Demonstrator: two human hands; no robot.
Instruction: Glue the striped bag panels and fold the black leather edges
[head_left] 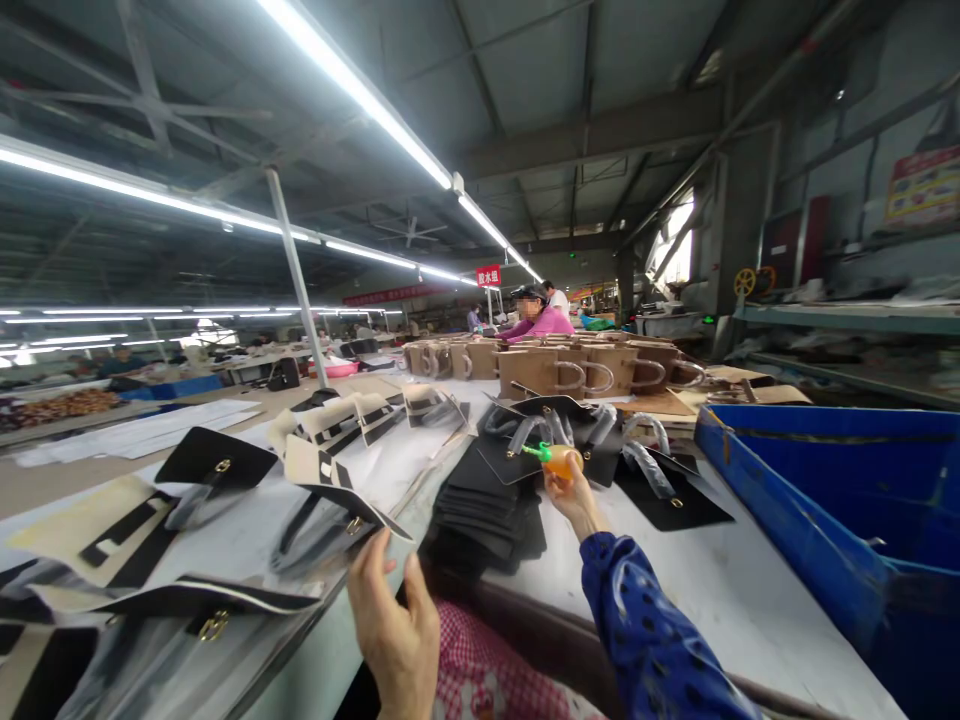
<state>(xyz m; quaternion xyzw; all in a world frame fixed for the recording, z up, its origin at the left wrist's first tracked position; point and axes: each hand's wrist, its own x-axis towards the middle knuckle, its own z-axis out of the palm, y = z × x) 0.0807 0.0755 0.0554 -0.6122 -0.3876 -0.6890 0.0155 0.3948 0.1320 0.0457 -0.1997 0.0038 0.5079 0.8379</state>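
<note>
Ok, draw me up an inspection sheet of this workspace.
Surface: white work surface, bearing bag parts.
Work items: orange bottle with green nozzle; stacked black pieces; black flap with gold clasp.
Clutter: brown handled bags in rows behind; blue bin at right.
Left hand: open, near another flap's edge; contact unclear.
Right hand: gripping the bottle.
Cables: nothing seen.
Surroundings: person in pink, red sign, strip lights overhead.
</note>
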